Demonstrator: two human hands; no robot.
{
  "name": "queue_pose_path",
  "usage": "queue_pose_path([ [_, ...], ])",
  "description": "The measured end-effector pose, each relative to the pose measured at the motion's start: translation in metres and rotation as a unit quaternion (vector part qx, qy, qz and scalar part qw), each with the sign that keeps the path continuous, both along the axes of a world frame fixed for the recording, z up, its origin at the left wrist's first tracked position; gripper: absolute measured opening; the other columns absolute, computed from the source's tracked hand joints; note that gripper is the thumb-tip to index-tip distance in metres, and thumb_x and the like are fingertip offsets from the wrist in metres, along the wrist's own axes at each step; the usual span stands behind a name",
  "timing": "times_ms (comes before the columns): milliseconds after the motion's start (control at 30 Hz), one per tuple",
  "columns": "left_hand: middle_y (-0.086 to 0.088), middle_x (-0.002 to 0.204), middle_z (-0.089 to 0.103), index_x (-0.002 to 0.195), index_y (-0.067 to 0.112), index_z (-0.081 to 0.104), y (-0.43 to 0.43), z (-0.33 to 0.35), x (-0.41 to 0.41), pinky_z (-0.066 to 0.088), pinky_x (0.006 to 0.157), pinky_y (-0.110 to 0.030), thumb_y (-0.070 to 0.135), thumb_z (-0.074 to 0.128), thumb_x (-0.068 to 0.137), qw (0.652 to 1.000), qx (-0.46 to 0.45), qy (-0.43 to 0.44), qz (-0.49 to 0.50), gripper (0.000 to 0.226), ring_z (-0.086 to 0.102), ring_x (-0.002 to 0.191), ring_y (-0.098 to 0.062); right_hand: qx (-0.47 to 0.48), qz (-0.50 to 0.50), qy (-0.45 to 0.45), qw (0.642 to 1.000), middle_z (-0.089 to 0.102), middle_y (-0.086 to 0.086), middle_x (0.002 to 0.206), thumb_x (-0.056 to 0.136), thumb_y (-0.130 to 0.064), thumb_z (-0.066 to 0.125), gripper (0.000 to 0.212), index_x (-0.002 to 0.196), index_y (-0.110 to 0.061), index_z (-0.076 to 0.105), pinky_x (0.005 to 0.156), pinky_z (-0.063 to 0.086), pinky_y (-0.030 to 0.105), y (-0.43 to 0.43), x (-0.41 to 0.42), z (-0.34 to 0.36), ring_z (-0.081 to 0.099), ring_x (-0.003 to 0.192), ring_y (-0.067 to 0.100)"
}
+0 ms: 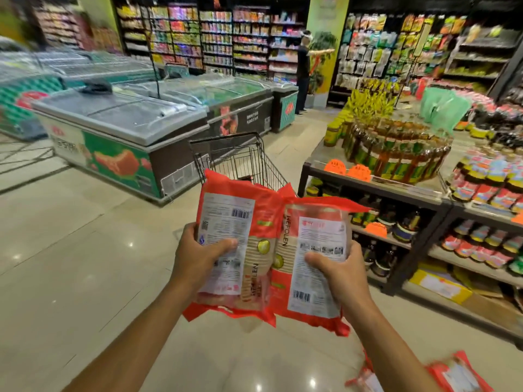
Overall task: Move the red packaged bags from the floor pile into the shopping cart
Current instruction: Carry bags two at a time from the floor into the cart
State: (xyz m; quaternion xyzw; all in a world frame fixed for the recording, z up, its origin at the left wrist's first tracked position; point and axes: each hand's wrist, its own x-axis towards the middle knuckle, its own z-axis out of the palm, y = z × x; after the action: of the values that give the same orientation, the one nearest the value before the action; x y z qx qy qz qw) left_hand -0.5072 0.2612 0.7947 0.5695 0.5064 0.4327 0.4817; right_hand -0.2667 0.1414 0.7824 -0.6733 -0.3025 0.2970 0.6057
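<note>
I hold two red packaged bags side by side in front of me, above the floor. My left hand (198, 257) grips the left red bag (232, 219) by its lower left edge. My right hand (338, 267) grips the right red bag (314, 230) by its lower right side. Both bags show white labels with barcodes. The black wire shopping cart (240, 157) stands just beyond the bags, partly hidden behind them. More red bags from the floor pile (452, 374) lie at the bottom right.
Chest freezers (121, 123) line the left side of the aisle. A dark metal shelf rack (418, 199) with bottles and jars stands on the right, close to the cart. A person (304, 72) stands far back by the shelves. Glossy tiled floor (70, 236) stretches to my left.
</note>
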Motion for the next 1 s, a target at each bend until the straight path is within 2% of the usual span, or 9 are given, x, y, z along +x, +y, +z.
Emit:
queue_pose_path([
  [100,-0.001,0.111,0.069,0.121,0.016,0.054,0.038,-0.005,-0.008,0.06,0.07,-0.033,0.029,0.091,0.068,1.0,0.003,0.006,0.011,0.066,0.072,0.092,-0.019,-0.002,0.011,0.001,1.0,0.069,-0.001,0.109,0.073,-0.012,0.09,0.061,0.115,-0.025,0.047,0.069,0.06,0.032,0.045,-0.005,-0.003,0.074,0.083,0.008],
  [233,-0.001,0.11,0.069,0.119,0.015,0.054,0.101,-0.007,-0.009,0.057,0.062,-0.022,0.018,0.088,0.073,1.0,0.011,0.004,0.029,0.057,0.072,0.092,-0.017,0.011,0.024,0.015,1.0,0.068,0.001,0.107,0.075,-0.004,0.086,0.061,0.12,-0.016,0.046,0.056,0.054,0.016,0.117,-0.002,-0.009,0.072,0.077,0.003],
  [300,-0.001,0.11,0.069,0.116,0.016,0.054,0.135,-0.006,-0.005,0.058,0.063,-0.024,0.017,0.089,0.073,0.999,0.014,0.003,0.036,0.055,0.072,0.091,-0.017,0.016,0.035,0.025,0.999,0.066,0.001,0.104,0.076,0.0,0.084,0.059,0.118,-0.015,0.046,0.051,0.052,0.013,0.156,0.004,-0.011,0.07,0.071,-0.003],
  [367,-0.001,0.111,0.07,0.115,0.017,0.054,0.17,-0.003,-0.002,0.06,0.065,-0.028,0.017,0.09,0.073,0.999,0.021,0.004,0.044,0.055,0.073,0.091,-0.018,0.024,0.039,0.032,0.998,0.067,0.001,0.102,0.075,-0.002,0.085,0.058,0.115,-0.017,0.046,0.051,0.053,0.016,0.198,0.01,-0.01,0.071,0.07,0.0],
  [500,-0.001,0.11,0.069,0.114,0.017,0.054,0.236,0.007,0.003,0.058,0.061,-0.024,0.017,0.089,0.074,0.998,0.029,0.015,0.051,0.054,0.073,0.09,-0.018,0.02,0.06,0.04,0.997,0.07,0.001,0.105,0.069,-0.017,0.092,0.069,0.121,-0.021,0.047,0.068,0.061,0.034,0.276,0.018,-0.01,0.074,0.08,0.012],
  [633,-0.002,0.111,0.069,0.113,0.019,0.054,0.299,0.006,0.005,0.06,0.065,-0.028,0.023,0.092,0.069,0.998,0.024,0.022,0.06,0.059,0.073,0.091,-0.019,0.01,0.08,0.063,0.995,0.068,0.004,0.107,0.075,-0.007,0.087,0.062,0.12,-0.015,0.046,0.055,0.057,0.022,0.338,0.019,-0.006,0.074,0.076,0.01],
  [767,0.001,0.109,0.07,0.118,0.017,0.054,0.362,-0.001,0.007,0.057,0.064,-0.022,0.018,0.09,0.071,0.998,0.021,0.026,0.046,0.059,0.072,0.092,-0.015,0.0,0.07,0.07,0.995,0.069,0.006,0.108,0.076,-0.006,0.086,0.058,0.118,-0.016,0.047,0.055,0.058,0.024,0.392,0.022,-0.013,0.075,0.076,0.011],
  [900,0.003,0.107,0.072,0.115,0.02,0.056,0.436,-0.021,0.005,0.057,0.07,-0.027,0.024,0.094,0.065,1.0,0.008,0.008,0.027,0.064,0.073,0.09,-0.012,-0.009,0.049,0.054,0.997,0.069,0.005,0.111,0.076,-0.008,0.086,0.062,0.123,-0.017,0.045,0.061,0.06,0.028,0.45,0.016,-0.019,0.076,0.081,0.014],
  [1000,0.002,0.106,0.072,0.113,0.02,0.056,0.491,-0.035,0.007,0.056,0.066,-0.023,0.023,0.094,0.066,1.0,-0.002,-0.004,-0.014,0.061,0.073,0.087,-0.01,-0.017,0.018,0.056,0.998,0.068,0.007,0.11,0.079,-0.003,0.083,0.06,0.123,-0.013,0.044,0.054,0.057,0.022,0.487,0.01,-0.029,0.075,0.077,0.009],
])
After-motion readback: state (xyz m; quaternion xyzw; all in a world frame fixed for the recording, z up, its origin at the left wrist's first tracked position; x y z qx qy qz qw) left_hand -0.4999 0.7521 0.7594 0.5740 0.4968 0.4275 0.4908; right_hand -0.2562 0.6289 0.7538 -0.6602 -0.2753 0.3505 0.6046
